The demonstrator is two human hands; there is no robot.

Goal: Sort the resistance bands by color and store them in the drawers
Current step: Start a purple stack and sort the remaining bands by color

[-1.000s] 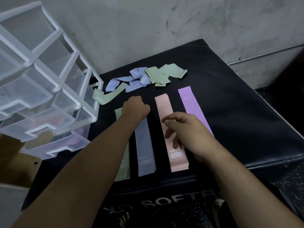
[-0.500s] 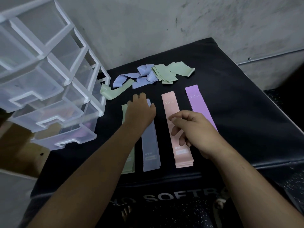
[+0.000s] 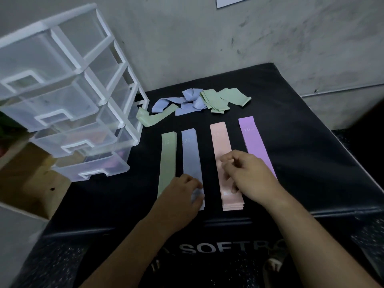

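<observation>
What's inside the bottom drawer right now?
Through the frosted wall of the bottom drawer, a purplish patch shows, probably stored bands. How many, and what else lies there, the plastic hides.

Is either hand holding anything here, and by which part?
The left hand pinches the blue band stack at its near end. The right hand rests curled on the pink stack; a grip there cannot be told.

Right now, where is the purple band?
In the head view, the purple band lies on the black mat, rightmost of four straight strips, beside the pink stack.
</observation>
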